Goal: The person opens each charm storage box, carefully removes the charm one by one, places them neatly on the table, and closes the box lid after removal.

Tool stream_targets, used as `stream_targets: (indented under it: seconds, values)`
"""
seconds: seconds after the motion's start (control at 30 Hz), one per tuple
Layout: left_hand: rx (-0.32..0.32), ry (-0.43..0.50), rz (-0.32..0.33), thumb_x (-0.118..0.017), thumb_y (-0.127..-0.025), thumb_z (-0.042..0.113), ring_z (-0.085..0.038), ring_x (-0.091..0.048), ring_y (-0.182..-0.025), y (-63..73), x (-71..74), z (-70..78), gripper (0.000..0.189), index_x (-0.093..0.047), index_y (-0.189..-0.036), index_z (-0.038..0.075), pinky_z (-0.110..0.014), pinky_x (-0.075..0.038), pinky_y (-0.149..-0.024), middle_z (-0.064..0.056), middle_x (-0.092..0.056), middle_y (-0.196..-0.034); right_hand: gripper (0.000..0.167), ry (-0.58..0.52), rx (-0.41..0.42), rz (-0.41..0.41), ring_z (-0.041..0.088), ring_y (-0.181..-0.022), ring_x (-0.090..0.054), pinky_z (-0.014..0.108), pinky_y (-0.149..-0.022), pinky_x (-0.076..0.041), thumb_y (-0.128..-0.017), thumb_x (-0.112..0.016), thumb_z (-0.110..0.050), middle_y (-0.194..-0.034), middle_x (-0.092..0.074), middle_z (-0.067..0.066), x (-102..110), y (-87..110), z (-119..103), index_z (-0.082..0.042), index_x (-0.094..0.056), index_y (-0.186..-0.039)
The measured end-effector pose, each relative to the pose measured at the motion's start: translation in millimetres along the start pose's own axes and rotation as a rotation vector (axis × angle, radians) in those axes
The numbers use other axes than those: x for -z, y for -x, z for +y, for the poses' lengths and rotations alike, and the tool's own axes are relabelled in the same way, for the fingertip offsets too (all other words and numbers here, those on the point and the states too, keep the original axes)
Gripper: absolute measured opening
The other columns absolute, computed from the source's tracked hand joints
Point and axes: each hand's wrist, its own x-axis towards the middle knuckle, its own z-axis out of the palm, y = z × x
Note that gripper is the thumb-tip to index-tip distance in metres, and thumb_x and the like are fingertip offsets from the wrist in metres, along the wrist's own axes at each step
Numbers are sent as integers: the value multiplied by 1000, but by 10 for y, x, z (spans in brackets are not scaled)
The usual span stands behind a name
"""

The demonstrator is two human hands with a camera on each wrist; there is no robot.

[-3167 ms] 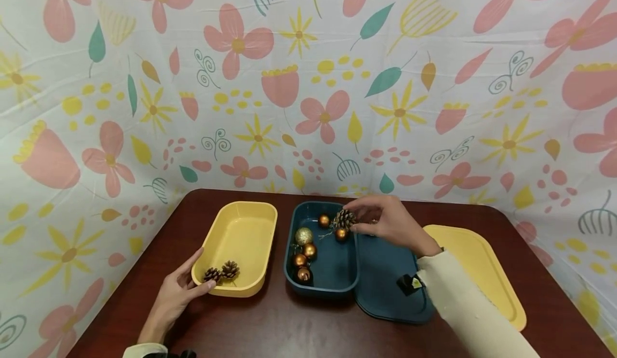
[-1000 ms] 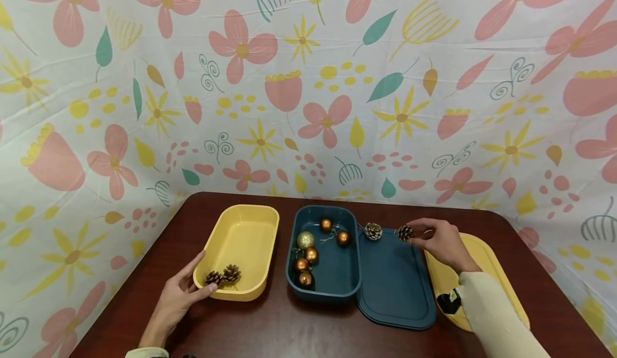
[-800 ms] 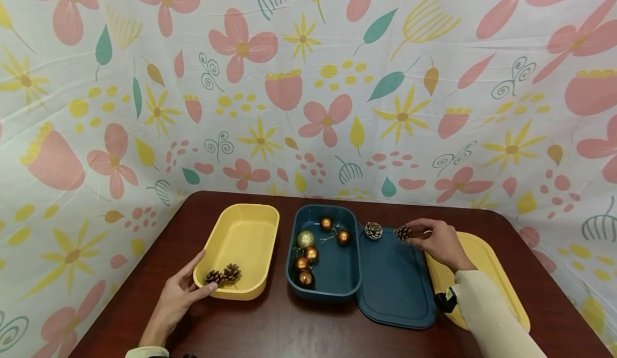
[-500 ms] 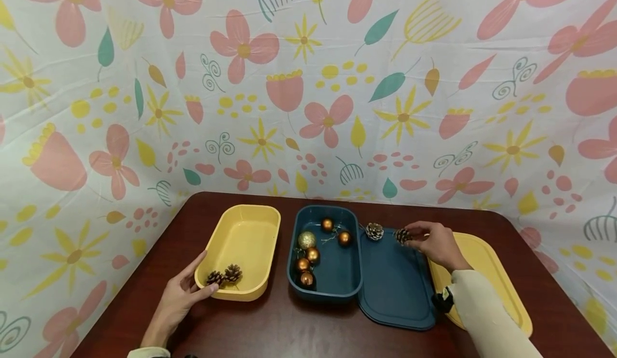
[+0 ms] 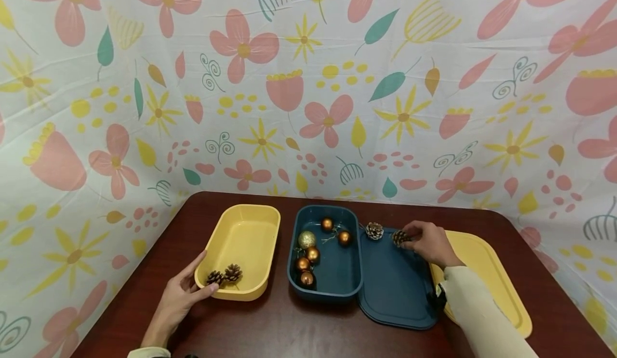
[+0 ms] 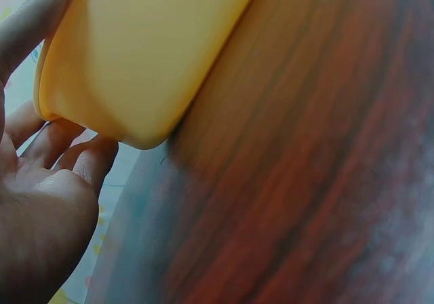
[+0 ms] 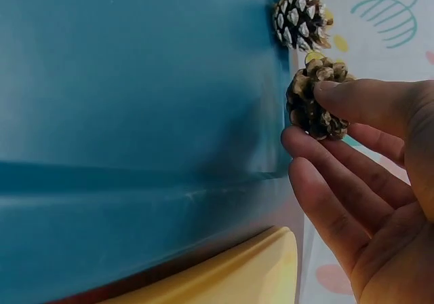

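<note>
My right hand (image 5: 430,244) pinches a brown pine cone (image 7: 317,99) between thumb and fingers, over the far part of the blue lid (image 5: 396,283). Just left of it a white-tipped pine cone (image 5: 374,231) sits at the lid's far edge. My left hand (image 5: 180,299) grips the near left corner of the yellow box (image 5: 247,232), thumb over the rim and fingers along the outer wall in the left wrist view. Two brown pine cones, one of them the rounder pine cone (image 5: 233,273), lie in that box's near end.
The dark blue box (image 5: 324,296) stands mid-table with several copper baubles and one gold glitter bauble (image 5: 306,239) inside. A yellow lid (image 5: 496,285) lies at the right, beside the blue lid. A flowered cloth (image 5: 308,79) hangs behind the wooden table (image 5: 289,331).
My right hand has carried the pine cone from over the blue box rightward to the blue lid, lately edging slightly left. The left hand keeps its grip on the yellow box.
</note>
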Motion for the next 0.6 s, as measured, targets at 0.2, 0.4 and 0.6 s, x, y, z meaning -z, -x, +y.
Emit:
stream_targets:
  seconds: [0.2, 0.4, 0.6]
  values:
    - [-2, 0, 0, -76, -88, 8, 24, -42, -123, 2, 2, -6, 84, -31, -159, 15, -2, -42, -95, -16, -25, -166, 29, 28, -1, 8, 26, -88, -69, 44, -73, -60, -85, -79, -13, -107, -73, 20, -27, -29, 2, -3, -71, -110]
    - [1, 5, -2, -76, -88, 8, 24, -42, -123, 0, -1, -7, 84, -31, -159, 16, -3, -43, -95, -16, -25, -166, 28, 53, -4, 24, 30, -89, -70, 45, -74, -60, -84, -80, -14, -106, -73, 22, -46, -49, -16, -2, -71, -108]
    - [4, 9, 0, -76, -88, 9, 25, -42, -122, 7, 0, -10, 84, -31, -159, 15, -2, -42, -95, -16, -25, -166, 31, 64, -16, 30, 33, -91, -70, 48, -77, -60, -84, -81, -13, -108, -73, 24, -61, -61, -53, 1, -70, -109]
